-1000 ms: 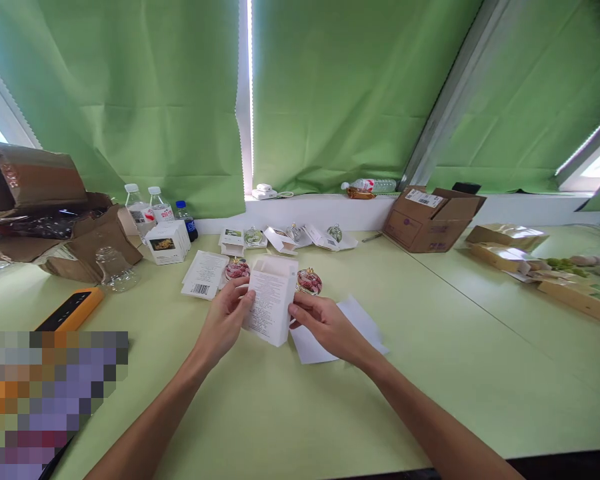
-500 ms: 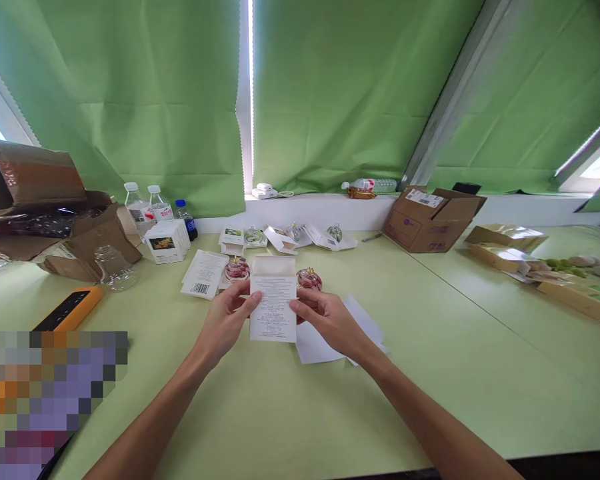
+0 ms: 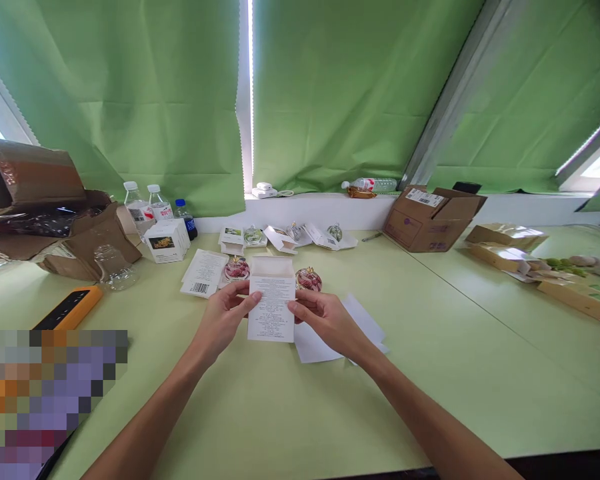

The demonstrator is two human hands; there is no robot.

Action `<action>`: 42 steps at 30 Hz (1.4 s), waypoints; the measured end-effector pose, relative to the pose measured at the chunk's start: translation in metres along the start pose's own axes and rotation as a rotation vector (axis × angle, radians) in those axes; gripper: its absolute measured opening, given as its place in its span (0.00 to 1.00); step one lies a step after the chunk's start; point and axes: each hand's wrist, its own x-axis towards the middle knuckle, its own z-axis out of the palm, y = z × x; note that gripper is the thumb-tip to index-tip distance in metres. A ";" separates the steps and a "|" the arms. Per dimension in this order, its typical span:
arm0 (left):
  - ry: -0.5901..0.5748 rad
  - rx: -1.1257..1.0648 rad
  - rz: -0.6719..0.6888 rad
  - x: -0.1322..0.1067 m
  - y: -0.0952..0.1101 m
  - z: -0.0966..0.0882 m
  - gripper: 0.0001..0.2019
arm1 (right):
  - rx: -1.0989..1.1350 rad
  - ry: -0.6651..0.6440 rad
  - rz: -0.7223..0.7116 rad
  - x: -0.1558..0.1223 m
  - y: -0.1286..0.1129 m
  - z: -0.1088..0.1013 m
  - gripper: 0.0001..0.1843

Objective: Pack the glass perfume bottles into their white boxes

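Observation:
Between my two hands is a small white printed carton (image 3: 271, 310), its flap raised at the top and its text side facing me. My left hand (image 3: 225, 315) grips its left edge, thumb on the front. On the right edge, my right hand (image 3: 325, 319) pinches it the same way; the fingers behind are partly hidden. Just beyond stand two round glass ornaments with red inside, one on the left (image 3: 237, 268) and one on the right (image 3: 309, 280). White paper sheets (image 3: 315, 345) lie under my right hand. A flat white carton with a barcode (image 3: 203, 272) rests by the left ornament.
Along the back are opened white cartons (image 3: 280, 240) with clear ornaments (image 3: 335, 232). To the left stand stacked white boxes (image 3: 166, 241), bottles (image 3: 139, 203), a clear glass vessel (image 3: 114, 269), an orange power strip (image 3: 67, 310) and cardboard boxes (image 3: 87, 237). A brown box (image 3: 420, 223) sits back right.
The white carton and both hands have shifted very slightly to the left. Both hands keep their hold, and nothing else has visibly moved.

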 end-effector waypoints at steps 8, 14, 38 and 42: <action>-0.009 -0.021 -0.041 0.001 0.006 0.000 0.29 | 0.022 -0.007 0.003 0.001 0.001 0.002 0.22; 0.008 0.005 -0.055 -0.001 0.006 -0.001 0.28 | -0.039 0.111 0.043 0.001 0.008 0.000 0.25; 0.092 0.126 -0.086 0.002 -0.006 -0.006 0.26 | -0.228 0.083 0.068 0.001 0.016 -0.001 0.21; 0.061 0.237 -0.118 0.003 -0.012 -0.011 0.27 | -0.281 0.122 0.074 0.001 0.017 -0.003 0.19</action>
